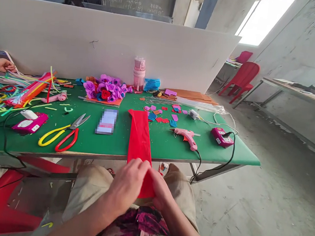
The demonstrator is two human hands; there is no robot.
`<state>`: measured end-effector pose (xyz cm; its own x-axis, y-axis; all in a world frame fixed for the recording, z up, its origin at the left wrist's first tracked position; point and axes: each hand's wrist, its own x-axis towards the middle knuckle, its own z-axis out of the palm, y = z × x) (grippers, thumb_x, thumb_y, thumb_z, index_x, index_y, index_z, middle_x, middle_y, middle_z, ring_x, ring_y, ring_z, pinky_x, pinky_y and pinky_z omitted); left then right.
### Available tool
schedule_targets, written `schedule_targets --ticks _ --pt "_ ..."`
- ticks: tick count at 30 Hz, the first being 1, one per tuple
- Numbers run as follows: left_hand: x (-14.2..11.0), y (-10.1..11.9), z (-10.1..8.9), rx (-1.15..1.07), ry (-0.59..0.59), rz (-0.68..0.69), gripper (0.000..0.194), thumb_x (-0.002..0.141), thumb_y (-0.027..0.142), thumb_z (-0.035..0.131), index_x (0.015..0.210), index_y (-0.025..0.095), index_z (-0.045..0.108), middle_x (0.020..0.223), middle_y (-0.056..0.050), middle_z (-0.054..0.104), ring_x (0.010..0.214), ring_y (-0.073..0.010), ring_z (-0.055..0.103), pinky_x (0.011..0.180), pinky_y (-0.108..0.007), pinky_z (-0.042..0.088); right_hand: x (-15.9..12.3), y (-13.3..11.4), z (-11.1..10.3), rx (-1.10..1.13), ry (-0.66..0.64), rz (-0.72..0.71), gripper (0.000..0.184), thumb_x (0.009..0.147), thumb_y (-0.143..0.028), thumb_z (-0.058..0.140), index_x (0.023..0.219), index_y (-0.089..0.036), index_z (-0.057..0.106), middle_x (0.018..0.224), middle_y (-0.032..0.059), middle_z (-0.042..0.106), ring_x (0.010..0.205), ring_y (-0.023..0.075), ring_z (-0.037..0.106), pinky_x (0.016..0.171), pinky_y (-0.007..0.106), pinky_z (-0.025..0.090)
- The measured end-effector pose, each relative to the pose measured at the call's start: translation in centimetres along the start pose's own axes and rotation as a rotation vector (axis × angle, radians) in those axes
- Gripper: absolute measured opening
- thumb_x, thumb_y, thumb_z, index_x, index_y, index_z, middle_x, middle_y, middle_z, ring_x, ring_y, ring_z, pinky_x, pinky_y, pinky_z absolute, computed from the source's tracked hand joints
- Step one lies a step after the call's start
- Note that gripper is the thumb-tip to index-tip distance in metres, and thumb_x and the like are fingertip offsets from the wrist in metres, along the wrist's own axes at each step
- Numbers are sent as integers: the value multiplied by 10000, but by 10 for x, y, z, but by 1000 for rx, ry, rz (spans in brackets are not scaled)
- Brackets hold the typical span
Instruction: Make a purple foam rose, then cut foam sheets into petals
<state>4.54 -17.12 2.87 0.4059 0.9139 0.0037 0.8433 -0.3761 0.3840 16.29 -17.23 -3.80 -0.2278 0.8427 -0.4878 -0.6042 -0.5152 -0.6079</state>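
Note:
A long red strip (pixel 140 137), thin like crepe paper or cloth, lies across the table's front edge and hangs down over my lap. My left hand (pixel 128 182) is closed on its near part, fingers bent and knuckles up. Against the strip's right side, my right hand (pixel 160 188) grips the same part close to the left one; its fingertips are mostly hidden. Beyond the strip lie small purple, red and blue pieces (pixel 163 119). To the right rests a pink glue gun (pixel 187 135); on the left are scissors (pixel 72 129) with yellow and red handles.
A phone (pixel 106 121), purple flowers (pixel 107 88), a pink bottle (pixel 138 74) and a corded magenta box (pixel 222 137) stand on the green table (pixel 159 150). A white board (pixel 103 44) rises behind. At far left, another person's hand (pixel 4 65) reaches over coloured sticks.

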Motion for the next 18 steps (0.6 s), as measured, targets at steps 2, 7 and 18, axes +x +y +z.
schedule_targets --ticks 2,7,18 --pt "-1 5 4 -195 -102 93 240 899 141 398 1078 226 532 1006 -61 675 925 -195 641 771 -282 472 4 3 -3 51 17 20 409 699 -592 679 724 -185 652 609 35 679 672 227 678 573 294 512" --pt "35 -27 -29 -476 -53 68 248 955 246 315 1050 230 543 864 -4 703 781 -144 666 680 -226 483 11 12 -13 -100 -65 -70 441 571 -412 840 893 -168 665 769 37 723 754 228 683 661 300 510" --pt "254 -84 -21 353 -243 203 331 829 92 570 1111 257 624 1146 -53 612 1096 -242 559 915 -430 457 5 -1 -7 -94 -162 -162 535 608 -333 831 1077 -183 622 962 55 734 853 235 692 780 340 505"
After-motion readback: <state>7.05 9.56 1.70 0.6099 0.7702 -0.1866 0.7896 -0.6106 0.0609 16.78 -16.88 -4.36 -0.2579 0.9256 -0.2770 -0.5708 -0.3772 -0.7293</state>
